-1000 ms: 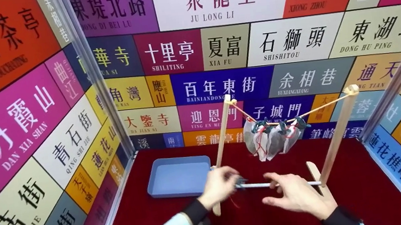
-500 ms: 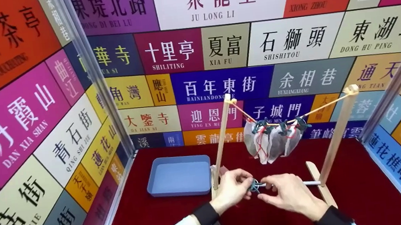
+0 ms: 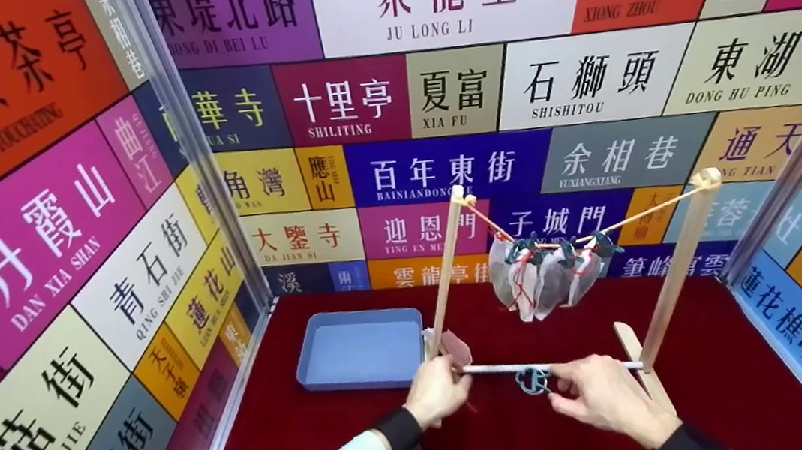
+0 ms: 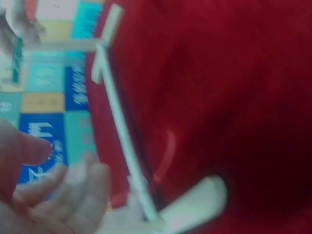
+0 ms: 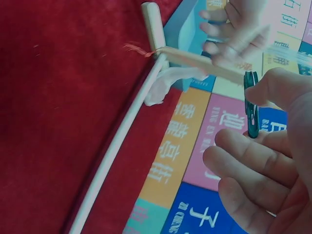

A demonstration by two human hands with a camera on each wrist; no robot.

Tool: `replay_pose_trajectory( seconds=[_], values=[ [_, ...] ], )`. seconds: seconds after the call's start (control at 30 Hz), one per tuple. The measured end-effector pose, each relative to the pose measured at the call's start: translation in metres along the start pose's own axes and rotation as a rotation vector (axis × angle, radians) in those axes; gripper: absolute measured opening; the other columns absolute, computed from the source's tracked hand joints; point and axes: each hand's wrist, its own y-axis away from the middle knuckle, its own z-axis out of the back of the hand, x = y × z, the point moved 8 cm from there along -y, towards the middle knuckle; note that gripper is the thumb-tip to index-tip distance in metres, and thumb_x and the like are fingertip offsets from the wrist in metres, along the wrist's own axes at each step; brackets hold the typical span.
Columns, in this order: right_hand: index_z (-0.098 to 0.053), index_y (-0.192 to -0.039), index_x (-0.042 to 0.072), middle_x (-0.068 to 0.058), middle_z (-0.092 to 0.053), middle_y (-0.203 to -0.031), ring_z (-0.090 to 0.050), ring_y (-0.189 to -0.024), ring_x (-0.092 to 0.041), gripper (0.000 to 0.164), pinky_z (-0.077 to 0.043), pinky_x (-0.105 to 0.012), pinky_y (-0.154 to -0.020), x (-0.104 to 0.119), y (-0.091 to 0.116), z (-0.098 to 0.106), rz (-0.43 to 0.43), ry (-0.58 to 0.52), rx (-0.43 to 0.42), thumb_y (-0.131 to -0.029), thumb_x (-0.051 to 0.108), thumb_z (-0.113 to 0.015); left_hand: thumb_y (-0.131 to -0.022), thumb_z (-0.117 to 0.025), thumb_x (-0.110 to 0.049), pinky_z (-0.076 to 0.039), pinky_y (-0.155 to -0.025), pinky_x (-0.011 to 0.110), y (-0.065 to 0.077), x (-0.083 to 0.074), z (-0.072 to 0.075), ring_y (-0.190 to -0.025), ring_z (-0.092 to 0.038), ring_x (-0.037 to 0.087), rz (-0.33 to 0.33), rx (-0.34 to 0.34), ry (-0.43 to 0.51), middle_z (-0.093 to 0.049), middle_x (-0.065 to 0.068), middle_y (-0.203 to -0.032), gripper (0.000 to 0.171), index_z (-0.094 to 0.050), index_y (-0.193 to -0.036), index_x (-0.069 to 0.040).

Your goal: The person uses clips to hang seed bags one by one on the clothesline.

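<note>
My right hand (image 3: 605, 394) pinches a round, openwork dark green clip (image 5: 251, 105) between thumb and index finger, in front of the frame's white lower rod (image 3: 497, 369). Beside the foot of the left wooden post (image 3: 445, 280), my left hand (image 3: 435, 389) is near a pale pouch (image 3: 454, 346). In the left wrist view, its thumb and fingers stand apart with nothing between them. The pouch, with a red string by it, lies against the rod's left end. Several whitish pouches (image 3: 545, 288) hang bunched from similar green clips along the sagging cord (image 3: 645, 211).
A shallow blue tray (image 3: 360, 350) stands left of the wooden frame, on dark red cloth (image 3: 350, 442). The right post (image 3: 679, 276) rises from a flat wooden foot. Walls of colourful sign panels (image 3: 595, 74) enclose the back and sides.
The green clip has passed from my left hand to my right, after both met at it. My left hand has drawn back to the left, towards the post and the pale pouch.
</note>
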Motion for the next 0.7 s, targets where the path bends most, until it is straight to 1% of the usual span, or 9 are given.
replay_pose_trajectory(
  seconds=[0.07,0.13,0.2,0.33,0.43,0.5,0.57,0.63,0.7],
  values=[
    [-0.055,-0.069,0.029,0.028,-0.05,-0.058,-0.046,-0.056,0.009,0.038,-0.055,-0.033,-0.092,-0.003,0.006,0.001,-0.001,0.063,0.014,-0.076,0.021,-0.091,-0.095,-0.08,-0.015,-0.062,-0.059,0.031,0.0,0.019,-0.004,-0.062,-0.071,0.015,0.107,0.003,-0.002,-0.076,0.008,-0.083,0.018,-0.077,-0.105,-0.001],
    [-0.05,-0.066,0.03,0.027,-0.04,-0.054,-0.044,-0.054,0.007,0.045,-0.045,-0.052,-0.117,-0.004,0.011,0.003,0.004,0.135,0.015,-0.078,0.022,-0.092,-0.095,-0.081,-0.018,-0.064,-0.053,0.04,-0.001,0.035,-0.009,-0.054,-0.071,0.02,0.224,0.008,0.039,-0.071,0.009,-0.08,0.02,-0.073,-0.102,-0.001],
    [-0.055,-0.066,0.032,0.024,-0.043,-0.053,-0.05,-0.053,0.002,0.041,-0.034,-0.066,-0.123,-0.005,0.014,0.006,0.016,0.198,0.0,-0.078,0.025,-0.094,-0.095,-0.079,-0.021,-0.066,-0.052,0.049,-0.003,0.047,-0.016,-0.05,-0.072,0.026,0.333,0.0,0.099,-0.071,0.011,-0.076,0.02,-0.07,-0.096,-0.003],
    [-0.078,-0.076,0.029,0.02,-0.066,-0.061,-0.064,-0.056,-0.003,0.019,-0.037,-0.063,-0.12,-0.003,0.015,0.008,0.045,0.195,-0.023,-0.077,0.023,-0.096,-0.1,-0.072,-0.023,-0.067,-0.054,0.05,-0.009,0.062,-0.029,-0.052,-0.071,0.023,0.524,-0.021,0.264,-0.076,0.017,-0.074,0.017,-0.068,-0.091,-0.008],
    [-0.078,-0.075,0.028,0.02,-0.064,-0.06,-0.056,-0.055,0.004,0.02,-0.052,-0.045,-0.107,-0.002,0.012,0.004,0.062,0.123,-0.012,-0.077,0.018,-0.095,-0.104,-0.067,-0.022,-0.064,-0.051,0.037,-0.012,0.065,-0.041,-0.054,-0.069,0.016,0.621,-0.019,0.429,-0.078,0.012,-0.078,0.014,-0.069,-0.1,-0.008],
    [-0.07,-0.069,0.028,0.019,-0.055,-0.055,-0.043,-0.054,0.009,0.028,-0.052,-0.026,-0.082,-0.001,0.01,0.0,0.076,0.069,0.005,-0.078,0.015,-0.093,-0.108,-0.064,-0.022,-0.059,-0.048,0.03,-0.013,0.065,-0.049,-0.053,-0.066,0.013,0.654,-0.005,0.52,-0.075,0.007,-0.077,0.015,-0.067,-0.108,-0.008],
    [-0.065,-0.068,0.029,0.018,-0.051,-0.053,-0.037,-0.055,0.012,0.034,-0.038,-0.017,-0.061,0.0,0.009,-0.002,0.092,0.02,0.016,-0.078,0.012,-0.093,-0.109,-0.062,-0.019,-0.055,-0.046,0.026,-0.014,0.062,-0.056,-0.052,-0.064,0.011,0.651,0.008,0.584,-0.073,0.004,-0.075,0.013,-0.066,-0.112,-0.007],
    [-0.067,-0.069,0.028,0.018,-0.053,-0.054,-0.037,-0.056,0.012,0.033,-0.032,-0.014,-0.057,-0.001,0.009,-0.004,0.095,-0.014,0.03,-0.079,0.01,-0.093,-0.11,-0.059,-0.015,-0.053,-0.045,0.024,-0.018,0.055,-0.058,-0.05,-0.062,0.009,0.597,0.01,0.595,-0.073,0.005,-0.074,0.013,-0.067,-0.113,-0.005],
    [-0.075,-0.074,0.026,0.018,-0.064,-0.06,-0.045,-0.057,0.012,0.024,-0.037,-0.015,-0.057,-0.003,0.009,-0.003,0.101,-0.013,0.027,-0.079,0.011,-0.093,-0.111,-0.059,-0.013,-0.051,-0.044,0.021,-0.023,0.043,-0.054,-0.05,-0.061,0.008,0.496,-0.001,0.561,-0.076,0.008,-0.074,0.018,-0.071,-0.109,0.0]
  ],
)
